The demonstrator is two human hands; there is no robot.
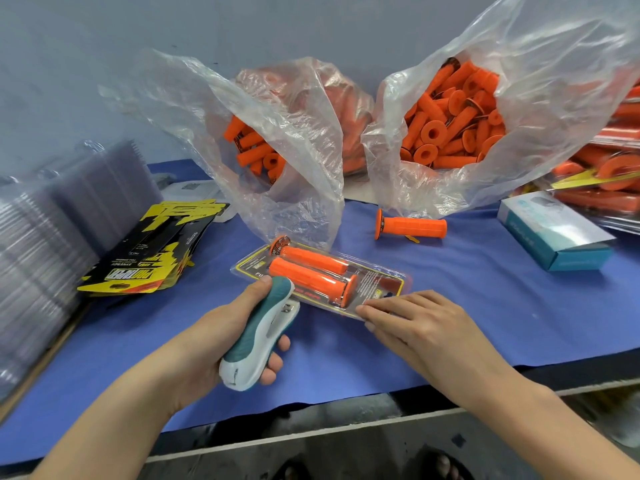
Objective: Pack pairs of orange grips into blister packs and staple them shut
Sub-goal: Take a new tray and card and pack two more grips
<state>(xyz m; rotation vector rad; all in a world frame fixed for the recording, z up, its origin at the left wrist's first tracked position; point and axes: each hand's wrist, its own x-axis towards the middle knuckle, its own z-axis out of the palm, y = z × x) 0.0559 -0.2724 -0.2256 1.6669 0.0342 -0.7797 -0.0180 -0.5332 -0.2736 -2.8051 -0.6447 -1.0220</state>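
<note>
A clear blister pack (381, 277) with a yellow-edged card lies on the blue mat, holding two orange grips (308, 271) side by side. My left hand (221, 336) grips a teal and white stapler (261, 329), its nose at the pack's near left edge. My right hand (422, 327) lies flat, fingertips pressing the pack's near right corner. One loose orange grip (412, 226) rests on the mat behind the pack.
Two open plastic bags of orange grips (450, 116) (256, 150) stand at the back. Stacked empty blisters (52, 230) and yellow-black cards (152, 254) sit on the left. A blue-white box (557, 233) and filled packs (609, 174) are on the right. The table edge (346, 410) runs close by.
</note>
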